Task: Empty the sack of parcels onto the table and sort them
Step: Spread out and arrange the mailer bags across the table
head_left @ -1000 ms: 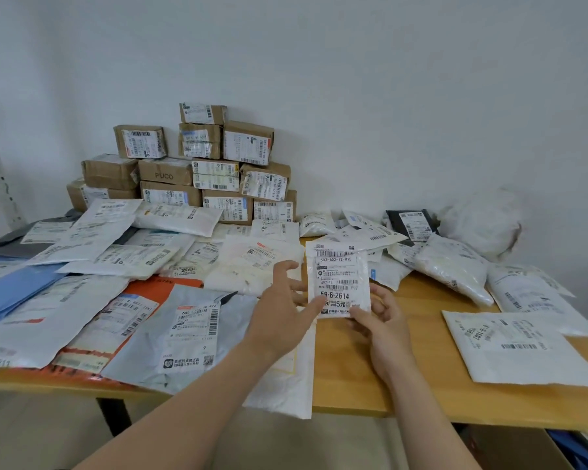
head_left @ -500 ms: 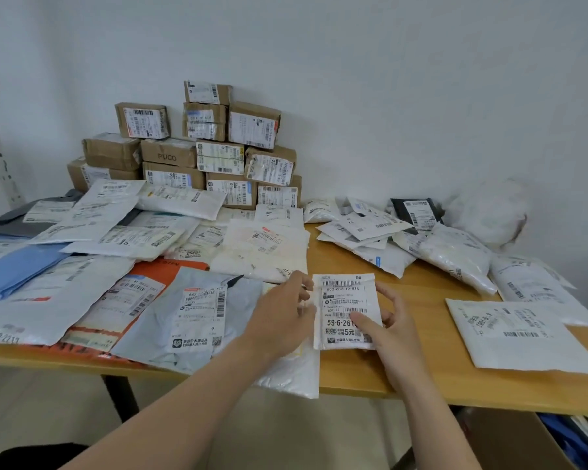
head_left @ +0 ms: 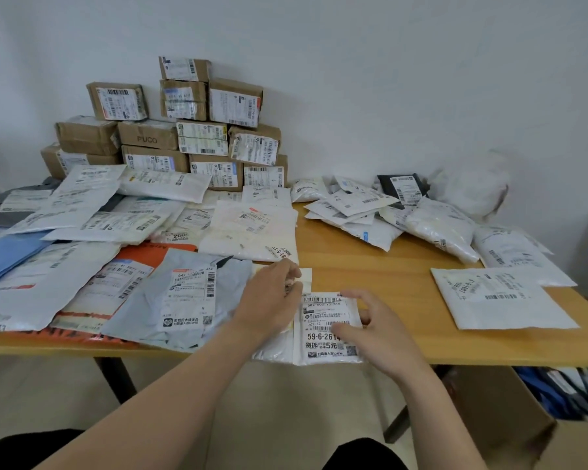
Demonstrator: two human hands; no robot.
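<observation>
A small white parcel [head_left: 325, 347] with a printed label lies at the table's front edge, partly on top of another white parcel [head_left: 274, 351]. My right hand [head_left: 377, 329] pinches its right side, thumb on the label and index finger at its top edge. Just left of it, my left hand [head_left: 272, 300] rests with relaxed fingers on a cream parcel [head_left: 306, 276]. The crumpled white sack [head_left: 469, 191] lies at the back right against the wall.
Brown cardboard boxes [head_left: 184, 130] are stacked at the back left. Flat mailers [head_left: 82, 259] cover the left half of the wooden table [head_left: 370, 266]. Small white bags [head_left: 387, 215] are piled at the back right, with a white mailer [head_left: 499, 300] nearer. An open carton [head_left: 510, 422] stands under the table's right side.
Both hands lowered the small labelled parcel from in front of me down onto the table's front edge. My left hand has come off it.
</observation>
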